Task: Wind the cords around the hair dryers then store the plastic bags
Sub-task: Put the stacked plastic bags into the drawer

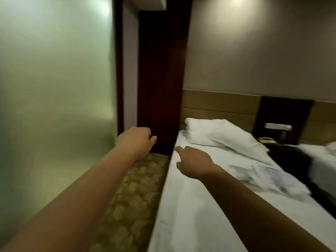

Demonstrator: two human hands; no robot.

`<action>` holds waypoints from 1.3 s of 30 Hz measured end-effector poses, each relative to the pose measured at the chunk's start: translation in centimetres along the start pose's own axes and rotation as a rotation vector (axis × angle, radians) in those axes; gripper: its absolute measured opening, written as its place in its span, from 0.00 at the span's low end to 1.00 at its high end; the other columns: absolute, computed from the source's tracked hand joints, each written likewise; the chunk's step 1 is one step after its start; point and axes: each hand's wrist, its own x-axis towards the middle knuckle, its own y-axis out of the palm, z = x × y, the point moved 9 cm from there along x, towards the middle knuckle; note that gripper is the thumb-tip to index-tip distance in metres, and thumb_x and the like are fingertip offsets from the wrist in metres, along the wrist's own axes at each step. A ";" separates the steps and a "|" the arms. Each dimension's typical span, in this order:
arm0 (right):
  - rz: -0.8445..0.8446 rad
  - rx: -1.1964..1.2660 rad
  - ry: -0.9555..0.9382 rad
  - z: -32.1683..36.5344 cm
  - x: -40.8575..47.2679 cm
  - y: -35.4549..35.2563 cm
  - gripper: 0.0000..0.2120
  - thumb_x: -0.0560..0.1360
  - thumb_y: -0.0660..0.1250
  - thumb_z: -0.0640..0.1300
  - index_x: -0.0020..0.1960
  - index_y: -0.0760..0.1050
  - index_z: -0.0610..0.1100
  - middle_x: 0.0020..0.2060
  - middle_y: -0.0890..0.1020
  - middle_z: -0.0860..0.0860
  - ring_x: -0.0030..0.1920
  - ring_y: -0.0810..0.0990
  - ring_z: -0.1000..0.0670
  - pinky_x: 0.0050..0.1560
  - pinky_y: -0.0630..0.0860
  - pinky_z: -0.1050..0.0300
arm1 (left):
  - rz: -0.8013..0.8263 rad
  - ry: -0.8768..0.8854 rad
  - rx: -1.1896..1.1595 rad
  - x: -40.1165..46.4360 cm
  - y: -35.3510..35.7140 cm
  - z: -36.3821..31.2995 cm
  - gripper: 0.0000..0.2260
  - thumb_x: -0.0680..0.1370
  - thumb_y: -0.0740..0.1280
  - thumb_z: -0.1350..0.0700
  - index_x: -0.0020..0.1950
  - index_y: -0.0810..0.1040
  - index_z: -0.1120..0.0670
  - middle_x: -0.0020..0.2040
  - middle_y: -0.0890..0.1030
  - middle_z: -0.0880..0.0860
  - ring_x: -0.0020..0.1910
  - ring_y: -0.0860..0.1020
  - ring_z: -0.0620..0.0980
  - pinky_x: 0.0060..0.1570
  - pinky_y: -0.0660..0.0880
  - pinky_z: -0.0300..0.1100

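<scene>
Plainly, with the left hand (135,140) loosely curled and the right hand (192,161) relaxed, both holding nothing above the bed (181,206), no hair dryers show, so the blurred crumpled plastic bags (269,177) farther right risk being overlooked among sheets.

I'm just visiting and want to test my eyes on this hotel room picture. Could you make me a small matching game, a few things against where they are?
Things:
1. pillow
2. patterned carpet
3. frosted glass wall
4. crumpled plastic bags

Places:
A. far left of the view
B. on the bed, near its right edge
C. at the head of the bed
D. on the floor, left of the bed

Pairs: 1-C, 2-D, 3-A, 4-B
</scene>
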 end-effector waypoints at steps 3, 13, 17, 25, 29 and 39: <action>0.013 -0.014 0.129 -9.7 0.8 -0.3 0.24 0.78 0.56 0.45 0.74 0.56 0.50 0.64 0.72 0.45 0.64 0.71 0.43 0.57 0.69 0.51 | 0.059 0.077 0.026 4.6 5.1 -7.3 0.15 0.81 0.56 0.45 0.56 0.75 0.53 0.52 0.78 0.53 0.48 0.76 0.52 0.45 0.73 0.45; -0.091 -0.130 0.378 -31.9 6.0 -1.5 0.20 0.77 0.58 0.46 0.69 0.64 0.47 0.60 0.74 0.45 0.60 0.72 0.42 0.56 0.69 0.50 | 0.281 0.420 0.272 16.5 20.9 -24.4 0.18 0.81 0.55 0.45 0.64 0.74 0.53 0.63 0.74 0.54 0.62 0.71 0.55 0.55 0.68 0.46; -0.070 -0.140 0.496 -39.5 6.9 -0.2 0.19 0.78 0.58 0.48 0.68 0.65 0.48 0.61 0.75 0.46 0.60 0.73 0.43 0.56 0.70 0.49 | 0.244 0.482 0.174 23.2 22.3 -30.5 0.15 0.80 0.57 0.47 0.60 0.76 0.52 0.60 0.77 0.52 0.59 0.74 0.54 0.52 0.67 0.44; 0.015 -0.180 0.666 -53.1 7.6 5.6 0.19 0.79 0.58 0.49 0.68 0.67 0.47 0.67 0.68 0.46 0.65 0.68 0.44 0.61 0.70 0.49 | 0.085 0.616 0.135 31.4 25.1 -43.0 0.13 0.80 0.56 0.53 0.57 0.77 0.54 0.57 0.77 0.54 0.58 0.71 0.55 0.55 0.67 0.46; 0.006 -0.167 0.632 -59.1 10.9 7.0 0.18 0.79 0.56 0.48 0.68 0.67 0.46 0.67 0.70 0.47 0.64 0.69 0.44 0.61 0.69 0.49 | 0.130 0.584 0.174 34.4 29.9 -46.5 0.14 0.80 0.56 0.52 0.61 0.74 0.55 0.60 0.74 0.55 0.60 0.69 0.55 0.57 0.66 0.46; 0.093 -0.115 0.540 -78.3 19.9 23.5 0.19 0.76 0.61 0.47 0.66 0.69 0.46 0.62 0.72 0.47 0.60 0.72 0.44 0.57 0.69 0.50 | 0.234 0.312 0.161 44.4 51.6 -52.3 0.18 0.81 0.54 0.51 0.71 0.64 0.49 0.66 0.69 0.51 0.62 0.69 0.52 0.56 0.66 0.42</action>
